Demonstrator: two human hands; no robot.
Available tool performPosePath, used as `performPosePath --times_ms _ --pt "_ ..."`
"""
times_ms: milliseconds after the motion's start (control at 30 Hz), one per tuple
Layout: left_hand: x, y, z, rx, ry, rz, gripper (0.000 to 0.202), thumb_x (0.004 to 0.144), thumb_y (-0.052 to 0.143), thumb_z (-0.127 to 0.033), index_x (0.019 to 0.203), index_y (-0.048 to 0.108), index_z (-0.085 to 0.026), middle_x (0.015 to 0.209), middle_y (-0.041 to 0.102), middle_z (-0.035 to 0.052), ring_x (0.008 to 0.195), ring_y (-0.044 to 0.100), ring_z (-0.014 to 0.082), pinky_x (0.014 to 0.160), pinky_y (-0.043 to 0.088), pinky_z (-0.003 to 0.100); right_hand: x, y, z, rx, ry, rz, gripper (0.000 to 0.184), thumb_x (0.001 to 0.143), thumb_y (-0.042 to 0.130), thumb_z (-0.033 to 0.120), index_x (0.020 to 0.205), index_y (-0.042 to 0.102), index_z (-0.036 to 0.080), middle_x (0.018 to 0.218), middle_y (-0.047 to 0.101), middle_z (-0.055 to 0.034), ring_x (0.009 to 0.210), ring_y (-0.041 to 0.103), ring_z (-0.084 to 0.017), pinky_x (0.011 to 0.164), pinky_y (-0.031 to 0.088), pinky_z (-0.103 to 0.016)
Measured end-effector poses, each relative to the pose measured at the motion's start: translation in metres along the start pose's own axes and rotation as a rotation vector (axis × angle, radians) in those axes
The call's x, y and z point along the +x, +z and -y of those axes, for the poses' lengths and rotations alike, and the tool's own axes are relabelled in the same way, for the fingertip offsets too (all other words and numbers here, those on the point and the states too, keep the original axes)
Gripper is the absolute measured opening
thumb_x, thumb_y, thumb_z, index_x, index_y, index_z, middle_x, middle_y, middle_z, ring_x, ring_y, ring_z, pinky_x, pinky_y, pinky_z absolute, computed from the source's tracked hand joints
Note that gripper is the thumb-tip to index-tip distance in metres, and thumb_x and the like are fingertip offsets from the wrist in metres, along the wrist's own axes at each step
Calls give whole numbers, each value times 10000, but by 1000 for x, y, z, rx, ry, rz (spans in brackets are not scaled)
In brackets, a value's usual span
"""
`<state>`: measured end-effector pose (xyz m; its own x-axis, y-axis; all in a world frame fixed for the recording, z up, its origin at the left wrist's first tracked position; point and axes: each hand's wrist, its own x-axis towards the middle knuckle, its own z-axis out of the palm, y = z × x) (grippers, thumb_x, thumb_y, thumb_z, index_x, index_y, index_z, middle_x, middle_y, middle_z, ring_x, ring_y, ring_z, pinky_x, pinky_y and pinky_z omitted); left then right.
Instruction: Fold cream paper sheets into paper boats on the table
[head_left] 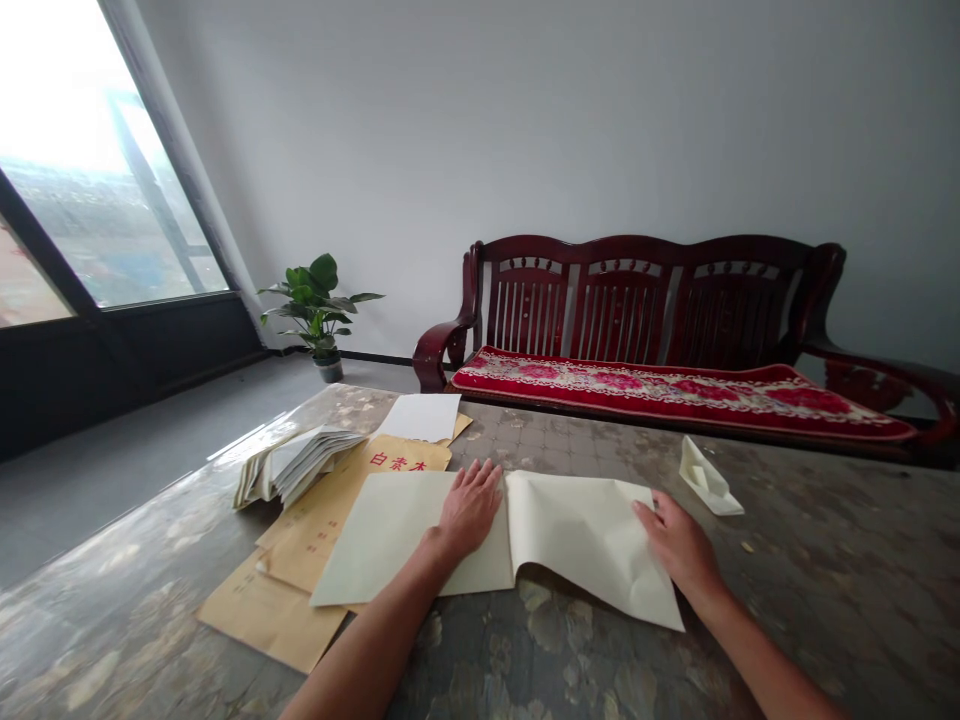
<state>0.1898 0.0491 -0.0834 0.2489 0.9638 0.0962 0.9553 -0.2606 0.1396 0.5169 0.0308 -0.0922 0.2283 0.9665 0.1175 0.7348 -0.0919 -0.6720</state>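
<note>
An open booklet of blank cream paper (375, 540) lies on the table, its left part over some brown covers. My left hand (472, 505) rests flat on that left page beside the centre fold, fingers stretched out. The right page (585, 530) bulges up from the table along its near edge. My right hand (679, 540) pinches this page at its right edge, thumb on top. Beyond my right hand sits a folded paper boat (709, 480).
Brown exercise-book covers (285, 610) with red characters spread to the left. A stack of folded papers (300, 465) and a white sheet (420, 415) lie there too. Behind the patterned table (495, 660) stand a wooden bench (615, 310) with a red cushion and a potted plant (319, 310).
</note>
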Motion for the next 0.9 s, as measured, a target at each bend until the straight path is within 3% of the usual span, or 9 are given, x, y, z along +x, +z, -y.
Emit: performPosePath --times_ms 333,500,600,767,833,900 --pt "0 5 -1 57 -13 -22 489 997 327 -303 1470 392 -198 1547 360 76 1443 286 288 1161 256 480 -10 -13 -20 8 69 -65 481 775 458 565 1036 653 210 920 739 -80 858 673 -264 718 453 -311" --pt "-2 -1 -3 11 -43 -30 464 989 377 -322 1438 429 -216 1537 383 87 1432 304 274 1163 238 471 -19 -34 -38 115 98 -94 545 743 482 616 1027 632 175 864 736 -93 802 683 -281 682 476 -337" --pt "0 -10 -2 -18 -60 -36 464 957 462 -356 1393 467 -198 1452 466 125 1346 401 285 1116 295 435 -29 -53 -30 208 74 -217 578 761 483 640 1049 629 161 756 711 -58 685 663 -249 602 474 -315" --pt "12 -28 7 -55 -161 13 481 827 641 -453 1238 564 -217 1205 544 124 1156 483 321 976 375 436 -47 -81 6 52 -214 -648 410 867 490 529 953 665 169 713 665 -36 625 607 -186 566 443 -267" --pt "16 -32 12 -105 -179 26 429 791 673 -452 1147 600 -224 1143 563 107 1122 492 318 950 382 426 -53 -89 23 -39 -434 -803 291 893 528 424 894 665 167 716 655 -42 616 599 -170 578 442 -261" --pt "17 -32 17 -140 -188 27 347 778 679 -428 1046 621 -216 1085 582 95 1081 509 308 909 397 400 -59 -95 41 -110 -739 -820 145 893 564 287 874 659 180 765 660 -45 665 612 -164 643 461 -265"
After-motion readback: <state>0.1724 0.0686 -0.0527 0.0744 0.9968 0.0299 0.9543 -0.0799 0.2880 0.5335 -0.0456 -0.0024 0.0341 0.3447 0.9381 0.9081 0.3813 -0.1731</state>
